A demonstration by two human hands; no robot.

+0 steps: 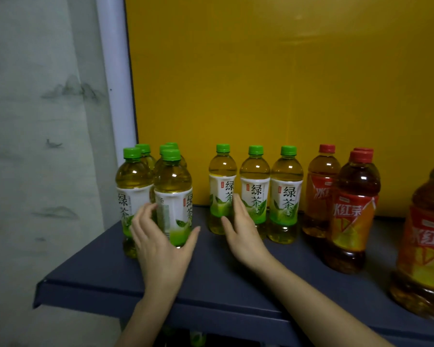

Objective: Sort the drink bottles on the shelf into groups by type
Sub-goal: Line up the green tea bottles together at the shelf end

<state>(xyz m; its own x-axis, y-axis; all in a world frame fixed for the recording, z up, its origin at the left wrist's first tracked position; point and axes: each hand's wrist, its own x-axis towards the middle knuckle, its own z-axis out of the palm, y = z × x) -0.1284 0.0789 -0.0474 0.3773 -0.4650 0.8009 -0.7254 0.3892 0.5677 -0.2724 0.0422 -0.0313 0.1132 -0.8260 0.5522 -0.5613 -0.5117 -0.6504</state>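
The green tea bottles [173, 196] are partly hidden: in the cluster at the shelf's left end five green caps can be counted, but the rear bottles are screened by the two in front, and little beyond their caps is seen. Three more green tea bottles [254, 191] are lined up in a row against the yellow back panel [286, 96], giving eight in all. The red tea bottles [353, 211] are grouped at the right; four red caps are made out, the back one being almost fully covered, and the nearest, which looks largest, is cut off by the frame's right edge. Every bottle is stood upright, long axis vertical, cap upward. The left hand [161, 246] is curved loosely around the front bottle of the cluster, fingers spread rather than clenched; whether it is truly gripped cannot be told. The right hand [243, 234] is held open, fingers extended, before the row's first two bottles. Everything rests on a dark blue shelf [211, 284].
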